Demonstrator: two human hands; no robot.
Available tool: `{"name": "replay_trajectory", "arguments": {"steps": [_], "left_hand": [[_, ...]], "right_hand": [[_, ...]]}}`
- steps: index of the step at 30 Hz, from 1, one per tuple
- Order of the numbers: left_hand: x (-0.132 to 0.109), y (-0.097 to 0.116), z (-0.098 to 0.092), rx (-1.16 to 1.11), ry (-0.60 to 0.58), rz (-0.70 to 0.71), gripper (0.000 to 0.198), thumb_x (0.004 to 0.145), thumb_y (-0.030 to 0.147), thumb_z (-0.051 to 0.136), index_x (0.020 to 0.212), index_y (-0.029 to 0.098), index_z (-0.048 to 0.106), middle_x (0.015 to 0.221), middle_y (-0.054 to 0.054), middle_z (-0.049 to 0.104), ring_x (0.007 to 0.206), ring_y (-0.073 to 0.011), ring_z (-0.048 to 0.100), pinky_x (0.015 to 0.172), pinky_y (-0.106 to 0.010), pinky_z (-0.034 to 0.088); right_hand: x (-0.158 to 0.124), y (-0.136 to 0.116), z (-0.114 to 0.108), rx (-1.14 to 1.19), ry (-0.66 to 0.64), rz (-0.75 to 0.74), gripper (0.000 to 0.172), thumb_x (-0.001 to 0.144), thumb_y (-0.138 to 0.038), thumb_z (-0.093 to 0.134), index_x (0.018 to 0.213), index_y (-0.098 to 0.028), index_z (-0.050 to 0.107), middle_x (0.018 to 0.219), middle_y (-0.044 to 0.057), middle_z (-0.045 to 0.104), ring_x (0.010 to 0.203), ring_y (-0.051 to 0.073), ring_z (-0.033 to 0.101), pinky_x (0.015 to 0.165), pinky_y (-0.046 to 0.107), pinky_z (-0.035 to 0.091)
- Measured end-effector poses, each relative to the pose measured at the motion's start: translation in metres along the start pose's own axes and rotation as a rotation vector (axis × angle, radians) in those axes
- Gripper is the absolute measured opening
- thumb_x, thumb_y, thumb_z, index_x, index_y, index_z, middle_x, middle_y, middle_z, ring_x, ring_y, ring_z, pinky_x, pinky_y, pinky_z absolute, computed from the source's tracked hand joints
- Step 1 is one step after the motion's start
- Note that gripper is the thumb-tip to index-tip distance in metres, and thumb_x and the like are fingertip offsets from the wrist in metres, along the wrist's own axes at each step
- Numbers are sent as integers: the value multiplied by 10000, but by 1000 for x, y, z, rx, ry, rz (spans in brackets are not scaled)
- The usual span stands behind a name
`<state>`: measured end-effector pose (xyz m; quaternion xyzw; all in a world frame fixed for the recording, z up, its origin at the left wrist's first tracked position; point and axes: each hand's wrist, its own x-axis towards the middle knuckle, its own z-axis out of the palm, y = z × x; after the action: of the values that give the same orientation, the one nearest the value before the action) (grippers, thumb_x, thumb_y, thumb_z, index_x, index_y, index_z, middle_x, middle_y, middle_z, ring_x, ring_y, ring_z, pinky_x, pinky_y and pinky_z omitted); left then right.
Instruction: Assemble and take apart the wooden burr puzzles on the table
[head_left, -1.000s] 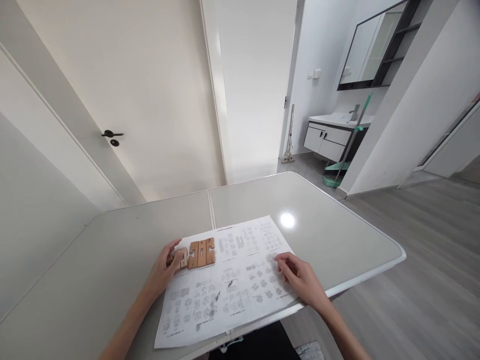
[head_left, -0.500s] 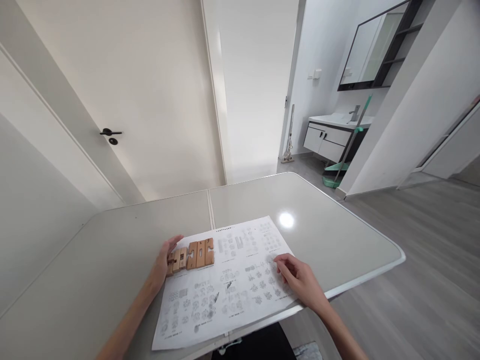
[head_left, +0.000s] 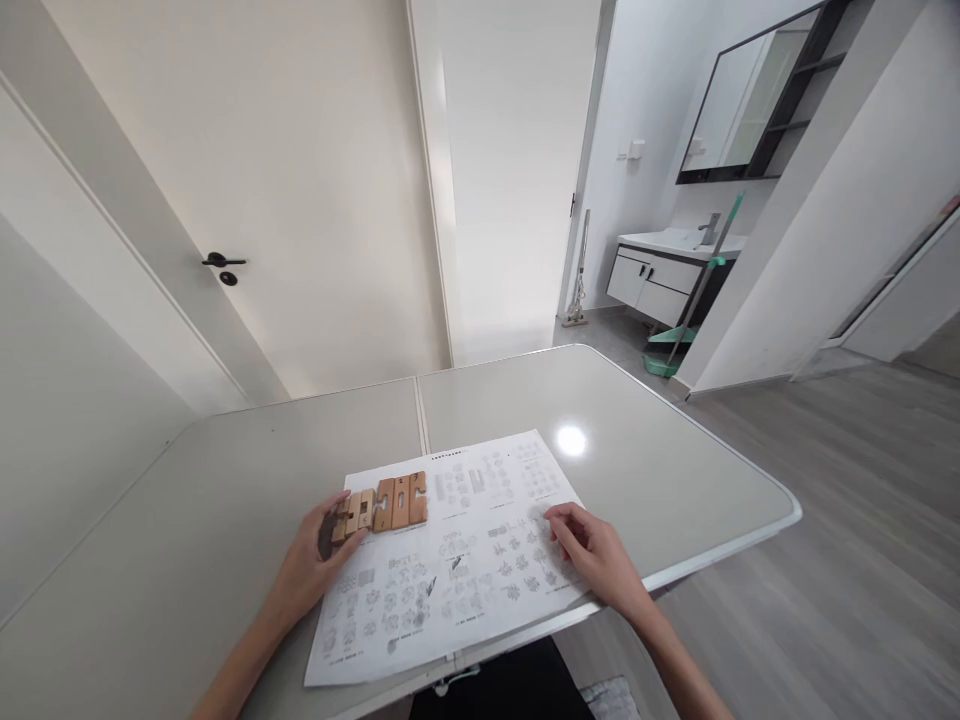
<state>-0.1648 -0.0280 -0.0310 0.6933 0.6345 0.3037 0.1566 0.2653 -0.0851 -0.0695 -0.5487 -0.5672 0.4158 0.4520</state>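
At lower left, your left hand (head_left: pixel 307 560) spreads around the light wooden pieces (head_left: pixel 354 517), grip impossible to tell; you seem to be lining them up, which calls for a gentle, level nudge; the brown pieces (head_left: pixel 400 502) just beside them hinder rightward sliding; at lower right, beyond the printed sheet's (head_left: pixel 435 557) middle, your right hand (head_left: pixel 596 545) curls loosely, seemingly empty.

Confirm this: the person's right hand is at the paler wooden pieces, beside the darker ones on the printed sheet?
Not quite: in the head view it is the left hand at the paler wooden pieces. They do lie beside the darker ones on the printed sheet.
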Motion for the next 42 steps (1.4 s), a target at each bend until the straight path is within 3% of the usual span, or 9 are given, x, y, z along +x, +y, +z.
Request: {"name": "replay_trajectory", "arguments": {"steps": [12,25,32,42], "left_hand": [[7,-4,5,46,-37,77,531,920,477,584,1389,236,522,1352,-117,638,1213,-310,647,1030,-473,546],[27,-13,13,43,-53,83,554,928,509,556,1391,209,505,1384,-142,614,1262,-312,610,1100,-499,481],[19,-10,10,69,-29,75,555,921,500,581,1401,226,528,1357,-134,647,1224,-317,644,1042,-481,531],[6,-6,2,83,-51,47,632,921,519,575,1476,247,442,1446,-133,603,1272,-322,630,1062,-485,524]], "right_hand": [[-3,-13,-1,7,7,8,408,970,-594,522,990,-214,669,775,29,645,614,180,562,585,284,466],[-2,-5,0,16,8,-8,406,972,-590,524,1000,-212,669,780,27,653,610,174,566,582,282,460],[0,-5,0,4,6,17,512,935,-693,510,1011,-211,664,773,34,649,612,191,568,571,293,460],[-1,-2,0,18,8,-9,444,970,-624,517,1009,-210,674,781,27,652,610,177,569,581,288,472]]}}
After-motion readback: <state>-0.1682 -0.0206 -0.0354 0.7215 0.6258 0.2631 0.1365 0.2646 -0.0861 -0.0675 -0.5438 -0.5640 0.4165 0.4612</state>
